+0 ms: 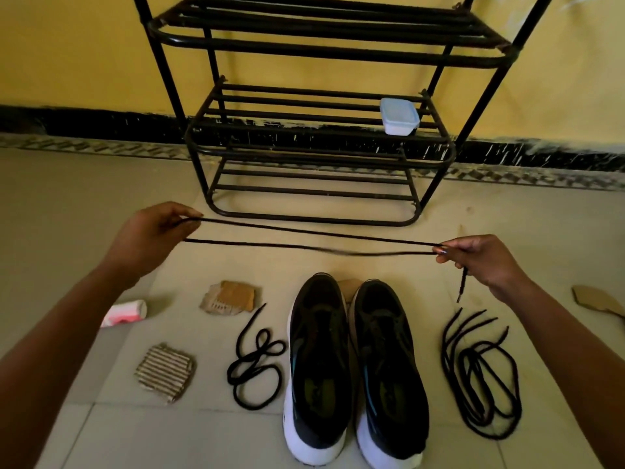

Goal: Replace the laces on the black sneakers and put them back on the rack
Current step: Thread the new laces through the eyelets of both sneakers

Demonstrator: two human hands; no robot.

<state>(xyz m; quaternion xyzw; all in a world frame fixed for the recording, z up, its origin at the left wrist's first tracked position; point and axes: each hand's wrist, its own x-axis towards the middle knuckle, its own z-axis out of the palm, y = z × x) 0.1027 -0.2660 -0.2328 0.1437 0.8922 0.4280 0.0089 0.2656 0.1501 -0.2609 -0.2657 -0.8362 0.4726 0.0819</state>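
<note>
Head view: we're stretching doubled lace [311, 239] taut, left hand [148, 233] and right hand [482, 262] both pinching it; guessing threading sneakers [355, 367] is next.

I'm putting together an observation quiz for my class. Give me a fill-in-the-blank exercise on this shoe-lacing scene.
1. The left hand and right hand hold one black lace stretched ____ them.
2. The white container sits on the rack's ____ shelf.
3. The sneakers stand side by side with their toes toward the ____.
4. The larger bundle of loose laces lies on the sneakers' ____ side.

Missing words: between; middle; rack; right.
</note>
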